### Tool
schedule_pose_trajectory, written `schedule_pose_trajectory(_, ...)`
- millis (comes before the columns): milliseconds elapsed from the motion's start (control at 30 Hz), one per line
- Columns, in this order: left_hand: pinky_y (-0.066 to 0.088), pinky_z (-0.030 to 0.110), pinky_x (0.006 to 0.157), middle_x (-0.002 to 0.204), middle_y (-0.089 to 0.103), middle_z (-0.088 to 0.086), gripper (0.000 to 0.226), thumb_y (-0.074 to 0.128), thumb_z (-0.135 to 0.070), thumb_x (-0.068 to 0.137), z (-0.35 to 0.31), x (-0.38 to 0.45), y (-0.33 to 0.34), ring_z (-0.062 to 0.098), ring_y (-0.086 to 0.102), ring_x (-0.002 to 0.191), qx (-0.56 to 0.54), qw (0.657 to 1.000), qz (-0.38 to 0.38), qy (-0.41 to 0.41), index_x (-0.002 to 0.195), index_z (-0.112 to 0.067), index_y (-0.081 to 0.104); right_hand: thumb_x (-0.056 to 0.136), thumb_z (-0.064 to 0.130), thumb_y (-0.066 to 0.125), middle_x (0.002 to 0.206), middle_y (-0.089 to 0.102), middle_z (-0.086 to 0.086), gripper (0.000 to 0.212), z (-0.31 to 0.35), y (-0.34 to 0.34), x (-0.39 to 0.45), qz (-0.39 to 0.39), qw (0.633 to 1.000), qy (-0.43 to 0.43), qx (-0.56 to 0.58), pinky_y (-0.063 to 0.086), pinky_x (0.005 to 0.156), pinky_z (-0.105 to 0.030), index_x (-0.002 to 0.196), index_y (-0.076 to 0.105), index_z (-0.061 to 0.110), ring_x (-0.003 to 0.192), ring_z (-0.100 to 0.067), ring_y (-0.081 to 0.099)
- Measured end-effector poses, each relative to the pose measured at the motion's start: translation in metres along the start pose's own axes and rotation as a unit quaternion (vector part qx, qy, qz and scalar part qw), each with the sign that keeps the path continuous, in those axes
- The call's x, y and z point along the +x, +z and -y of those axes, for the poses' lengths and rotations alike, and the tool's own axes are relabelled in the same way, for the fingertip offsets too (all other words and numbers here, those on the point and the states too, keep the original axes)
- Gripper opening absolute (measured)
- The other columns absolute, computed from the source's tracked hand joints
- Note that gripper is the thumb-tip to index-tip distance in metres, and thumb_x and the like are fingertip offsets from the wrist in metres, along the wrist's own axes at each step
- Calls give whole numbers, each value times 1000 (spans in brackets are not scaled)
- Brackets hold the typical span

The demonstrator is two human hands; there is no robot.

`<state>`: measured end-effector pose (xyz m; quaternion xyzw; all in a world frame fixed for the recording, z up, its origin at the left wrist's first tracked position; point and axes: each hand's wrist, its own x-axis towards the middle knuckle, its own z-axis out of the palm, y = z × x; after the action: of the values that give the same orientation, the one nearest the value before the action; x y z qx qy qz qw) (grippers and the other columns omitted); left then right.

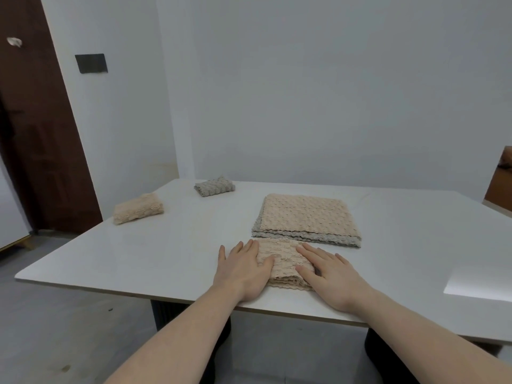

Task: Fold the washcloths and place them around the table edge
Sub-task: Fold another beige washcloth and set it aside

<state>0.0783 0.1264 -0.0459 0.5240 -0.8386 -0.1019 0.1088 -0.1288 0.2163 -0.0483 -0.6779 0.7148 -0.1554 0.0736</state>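
Left hand [243,270] | pressing flat, fingers straight, on folded beige washcloth [282,261] | right hand [329,275] | lying flat likewise on washcloth's opposite side

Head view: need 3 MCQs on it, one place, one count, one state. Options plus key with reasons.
1. Where does the grey folded washcloth lie?
A. near the table's far left corner
B. on the stack
C. under the hands

2. How many folded washcloths lie on the table, the one under the hands included?
A. one
B. three
C. five

3. How do the hands meet the beige washcloth at the near edge?
A. both lift it
B. only one touches it
C. both press flat on it

Key: 1 A, it sits far left, apart from the unfolded stack. 2 B, the grey one, the beige one at the left edge and the one being pressed. 3 C, left hand and right hand lie flat, fingers straight.
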Motion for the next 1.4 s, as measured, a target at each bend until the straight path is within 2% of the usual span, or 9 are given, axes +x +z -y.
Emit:
schedule_pose_trajectory(267, 2, 45, 127, 169, 15, -7, 73, 20, -60, 100, 1, 0, 3, 15, 9, 156, -10, 1000, -19, -5, 162, -22, 17, 96, 68, 29, 160, 22, 24, 66, 6, -6, -10, -56, 998, 7, 36, 16, 121, -31, 155, 23, 40, 145, 0, 23)
schedule_pose_trajectory(500, 2, 41, 127, 170, 7, -2, 73, 23, -59, 99, 2, 0, 4, 13, 5, 155, -43, 999, -30, 10, 162, -28, -1, 97, 67, 29, 155, 33, 22, 67, 12, -9, -9, -50, 998, 25, 28, 15, 117, -22, 157, 9, 44, 141, 2, 24)
schedule_pose_trajectory(700, -4, 42, 127, 168, 3, -10, 67, 10, -61, 96, 5, 0, 7, 11, -8, 155, -22, 999, 1, 43, 155, -45, -17, 92, 72, 13, 156, 9, 36, 62, 8, 0, -2, -27, 999, 19, -3, 0, 124, -28, 149, -8, 60, 145, 13, -5)
schedule_pose_trajectory(833, -7, 41, 126, 166, -1, -14, 67, 2, -64, 90, 6, 2, 6, 8, -18, 152, -21, 998, 32, 59, 151, -50, -20, 93, 70, 18, 154, 19, 34, 60, 3, 10, 2, -30, 999, 11, 5, 2, 122, -32, 150, 1, 60, 150, 4, 5)
schedule_pose_trajectory(933, -7, 42, 126, 165, 4, -12, 63, 9, -62, 94, 6, 3, 3, 8, -15, 153, -32, 997, 44, 61, 153, -50, -11, 96, 64, 26, 159, 20, 27, 60, 2, 9, 2, -19, 1000, 10, 17, 5, 122, -35, 153, 9, 54, 152, -1, 9)
schedule_pose_trajectory(1033, 1, 43, 127, 156, 23, -11, 53, 26, -57, 99, 5, 2, -2, 10, 8, 153, -64, 996, 27, 59, 150, -49, 16, 98, 61, 35, 160, 21, 24, 59, 4, 0, 2, 0, 999, 16, 45, 6, 123, -37, 153, 16, 52, 152, -1, 7)
schedule_pose_trajectory(1133, 4, 44, 126, 151, 32, -9, 48, 37, -51, 99, 1, 4, -12, 13, 19, 149, -92, 994, 52, 42, 146, -43, 36, 94, 56, 53, 153, 34, 28, 53, 6, -14, 6, 26, 992, 62, 110, 8, 124, -36, 144, 38, 52, 150, 2, 15)
schedule_pose_trajectory(1267, 26, 18, 113, 133, 41, -6, 45, 52, -24, 92, -30, 6, -63, 16, 40, 134, -240, 950, 175, -94, 134, -40, 53, 89, 12, 66, 130, 57, 28, 47, 30, -56, 14, 77, 929, 191, 307, 21, 122, -33, 115, 59, 51, 140, -3, 40)
schedule_pose_trajectory(1400, 33, 4, 96, 123, 46, -5, 48, 54, 0, 87, -71, -14, -131, 9, 53, 121, -367, 890, 163, -216, 110, -42, 61, 89, 5, 62, 113, 69, 16, 40, 69, -130, 2, 88, 860, 285, 414, 53, 85, -20, 105, 67, 42, 104, -5, 65)
